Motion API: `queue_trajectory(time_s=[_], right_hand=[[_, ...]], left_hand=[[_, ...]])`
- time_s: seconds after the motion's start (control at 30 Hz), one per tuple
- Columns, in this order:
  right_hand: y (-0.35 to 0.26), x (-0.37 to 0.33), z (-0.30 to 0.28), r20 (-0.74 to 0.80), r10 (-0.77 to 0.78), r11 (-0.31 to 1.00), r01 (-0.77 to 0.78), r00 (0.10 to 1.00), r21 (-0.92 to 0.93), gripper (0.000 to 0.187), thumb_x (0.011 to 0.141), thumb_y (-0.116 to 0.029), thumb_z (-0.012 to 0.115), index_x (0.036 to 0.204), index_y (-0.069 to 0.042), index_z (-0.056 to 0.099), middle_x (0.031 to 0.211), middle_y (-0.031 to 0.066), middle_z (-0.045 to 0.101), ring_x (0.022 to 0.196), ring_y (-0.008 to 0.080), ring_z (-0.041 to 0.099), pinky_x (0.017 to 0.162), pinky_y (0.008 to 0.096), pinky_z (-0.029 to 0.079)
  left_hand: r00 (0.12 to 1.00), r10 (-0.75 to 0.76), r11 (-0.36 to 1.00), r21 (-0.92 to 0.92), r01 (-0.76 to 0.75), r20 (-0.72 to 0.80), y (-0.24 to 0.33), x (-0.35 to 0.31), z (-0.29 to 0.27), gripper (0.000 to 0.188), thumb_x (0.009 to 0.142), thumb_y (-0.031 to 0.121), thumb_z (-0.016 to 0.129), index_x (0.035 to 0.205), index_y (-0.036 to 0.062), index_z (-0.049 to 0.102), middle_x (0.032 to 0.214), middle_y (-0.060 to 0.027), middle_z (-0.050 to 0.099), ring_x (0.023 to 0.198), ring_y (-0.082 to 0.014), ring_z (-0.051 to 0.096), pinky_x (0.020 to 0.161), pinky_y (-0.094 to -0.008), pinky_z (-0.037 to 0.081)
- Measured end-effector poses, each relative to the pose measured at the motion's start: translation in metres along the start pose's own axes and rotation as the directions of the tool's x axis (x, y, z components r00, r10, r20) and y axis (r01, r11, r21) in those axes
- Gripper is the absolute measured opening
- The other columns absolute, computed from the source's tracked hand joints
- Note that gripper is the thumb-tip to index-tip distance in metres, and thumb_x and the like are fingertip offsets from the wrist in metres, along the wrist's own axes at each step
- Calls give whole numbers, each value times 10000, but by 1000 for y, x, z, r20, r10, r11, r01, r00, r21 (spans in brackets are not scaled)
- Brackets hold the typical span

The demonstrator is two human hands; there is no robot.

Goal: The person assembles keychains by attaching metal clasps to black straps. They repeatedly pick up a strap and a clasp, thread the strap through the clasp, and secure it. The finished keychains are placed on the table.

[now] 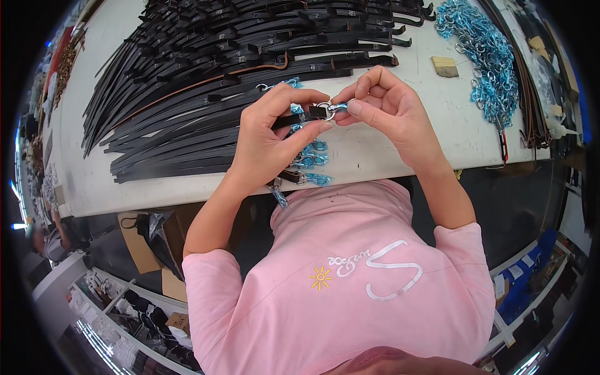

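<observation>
Both hands up over the near edge of the white worktable (400, 134), meeting at one small assembly.

Left hand (265, 144): closed in a pinch on the end of a black leather strap (289, 119), thumb underneath, fingers curled over the top. Strap end carries a silver metal ring (325, 111) right at the pinch point.

Right hand (390, 109): also closed, fingertips pinching a small silver clasp in blue film wrap (339, 107) just beside the ring. Clasp and ring are touching; can't tell whether it's hooked through or only pressed against it. The two thumbs sit almost tip to tip under the hardware.

Location of the piece: held in the air above the table's front edge, between the hands, not resting on the surface.

Below the left hand: a short row of finished-looking strap ends with blue-wrapped clasps (310, 161) lying at the table edge, one hanging over it.

Behind the hands: big fanned stack of black straps (206, 81) covering most of the left and middle of the table, a few with tan edges. Far right: heap of blue-wrapped metal clasps (487, 56). Near that, a small tan block (444, 65) lying alone on the table.

Person wears a pink shirt (350, 275). Shelving with dark goods is visible below the table at lower left, too small to identify.
</observation>
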State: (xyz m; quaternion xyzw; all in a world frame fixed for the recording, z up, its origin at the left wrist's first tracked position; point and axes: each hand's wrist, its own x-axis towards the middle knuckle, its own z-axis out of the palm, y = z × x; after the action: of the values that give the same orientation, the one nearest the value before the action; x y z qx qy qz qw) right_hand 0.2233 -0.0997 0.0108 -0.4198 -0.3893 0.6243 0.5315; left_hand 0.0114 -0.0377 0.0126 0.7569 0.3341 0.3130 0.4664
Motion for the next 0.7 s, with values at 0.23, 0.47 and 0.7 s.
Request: queue_trajectory(time_s=[0.23, 0.47, 0.7], right_hand=[[-2, -2, 1, 33, 20, 980, -13, 999, -200, 195, 915, -66, 680, 1039, -36, 532, 1013, 73, 656, 884, 118, 653, 858, 261, 537], [-4, 5, -13, 260, 364, 928, -322, 894, -189, 190, 900, -202, 741, 940, -24, 689, 875, -4, 663, 807, 48, 587, 745, 189, 454], [-2, 8, -11, 190, 383, 917, -347, 904, -198, 226, 904, -228, 741, 974, -17, 704, 867, 9, 678, 799, 68, 631, 762, 206, 502]], left_hand=[[988, 148, 985, 84, -152, 53, 3, -1, 1, 328, 742, 76, 820, 1055, 60, 721, 857, -39, 624, 736, -143, 598, 614, -267, 472], [974, 182, 968, 148, -201, 133, 2, -5, 11, 390, 694, 97, 842, 1065, 90, 724, 899, -34, 561, 713, -146, 576, 562, -269, 466], [973, 174, 959, 200, -202, 149, 8, -1, 5, 377, 715, 123, 836, 1073, 85, 727, 897, -30, 582, 706, -126, 528, 532, -254, 410]])
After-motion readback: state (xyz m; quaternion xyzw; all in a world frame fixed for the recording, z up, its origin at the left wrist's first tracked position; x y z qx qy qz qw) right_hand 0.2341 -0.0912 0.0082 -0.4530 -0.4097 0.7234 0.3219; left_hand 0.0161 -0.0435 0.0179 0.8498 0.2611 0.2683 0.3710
